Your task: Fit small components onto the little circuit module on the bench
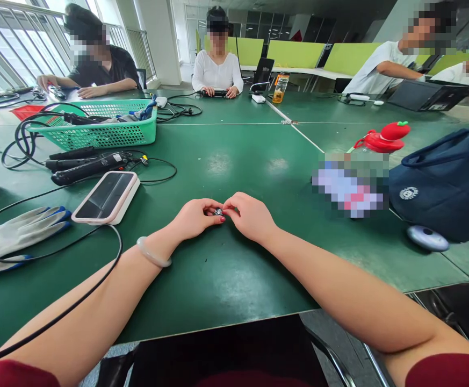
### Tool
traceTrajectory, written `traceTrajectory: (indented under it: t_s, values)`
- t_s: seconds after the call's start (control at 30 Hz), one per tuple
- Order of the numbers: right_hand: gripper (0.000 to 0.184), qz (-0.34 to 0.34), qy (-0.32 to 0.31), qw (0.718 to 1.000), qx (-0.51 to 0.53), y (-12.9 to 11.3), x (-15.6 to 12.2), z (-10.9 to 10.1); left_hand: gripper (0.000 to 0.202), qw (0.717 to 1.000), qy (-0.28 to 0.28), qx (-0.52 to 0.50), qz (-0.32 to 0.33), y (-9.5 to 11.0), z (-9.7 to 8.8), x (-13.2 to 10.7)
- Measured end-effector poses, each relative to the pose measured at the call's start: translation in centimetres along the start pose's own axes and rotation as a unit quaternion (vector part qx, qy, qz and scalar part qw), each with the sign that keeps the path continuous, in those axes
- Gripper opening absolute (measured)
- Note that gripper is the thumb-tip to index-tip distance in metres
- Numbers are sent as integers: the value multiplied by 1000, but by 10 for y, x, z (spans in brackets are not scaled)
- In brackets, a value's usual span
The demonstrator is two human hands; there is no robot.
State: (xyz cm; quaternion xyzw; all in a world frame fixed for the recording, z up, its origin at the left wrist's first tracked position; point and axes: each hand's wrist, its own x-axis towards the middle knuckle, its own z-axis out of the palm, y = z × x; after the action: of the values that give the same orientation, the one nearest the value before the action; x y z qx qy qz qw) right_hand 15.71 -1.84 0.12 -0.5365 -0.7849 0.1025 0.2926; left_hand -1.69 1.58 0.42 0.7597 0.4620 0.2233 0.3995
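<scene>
My left hand (196, 219) is closed, its thumb and fingers pinching a small dark, silvery patterned object (218, 212) whose kind I cannot make out. Close against it, my right hand (251, 216) has thumb and forefinger pressed together at the object's right side. Whether the right fingers grip the same object or a tiny part of it is hidden. Both hands are just above the green table (226, 279), near its front edge. A pale bangle (152, 252) circles my left wrist.
Left of my hands lie a phone (107, 198), work gloves (24, 231), black handheld devices (89, 164) and a green basket (97, 134). A black cable (119, 247) crosses my left forearm. At right are a navy bag (444, 183) and a red-lidded bottle (381, 141). Several people sit around.
</scene>
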Motion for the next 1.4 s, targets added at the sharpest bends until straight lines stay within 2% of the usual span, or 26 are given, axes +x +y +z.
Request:
traceTrajectory:
  t_s: [0.3, 0.5, 0.6, 0.7, 0.8, 0.93, 1.07, 1.17, 1.23, 1.33, 1.4]
  values:
    - [15, 14, -6, 1000, 21, 3, 0, -5, 40, 1000, 8, -27, 2, -1, -1, 0]
    - [19, 31, -36, 998, 31, 8, 0, -1, 41, 999, 17, -42, 12, 2, -3, -3]
    - [18, 26, -31, 999, 29, 7, 0, 0, 40, 999, 13, -38, 29, 3, -3, -4]
    - [16, 17, -18, 1000, 14, 5, 0, 0, 42, 999, 9, -49, 16, 4, -3, -5]
    - [16, 6, -12, 1000, -14, 3, -1, 1, 48, 993, -9, -117, -7, 6, -1, -5]
    - [18, -15, -14, 999, -50, -1, -2, 3, 55, 965, -57, -255, -27, 9, -1, -6]
    - [22, -35, -25, 995, -87, -5, -2, 4, 53, 949, -83, -301, -43, 10, -1, -7]
    - [22, -48, -43, 994, -90, -5, -2, 5, 47, 957, -83, -277, -34, 7, -1, -6]
    - [23, -50, -49, 994, -81, -4, -1, 5, 45, 970, -61, -233, -19, 4, -2, -5]
    - [25, -33, -32, 998, -50, 0, -1, 3, 40, 995, 43, -89, -1, -5, -13, -2]
    - [24, -5, -8, 1000, -7, 3, 0, 0, 31, 985, 146, 96, 8, -11, -26, 0]
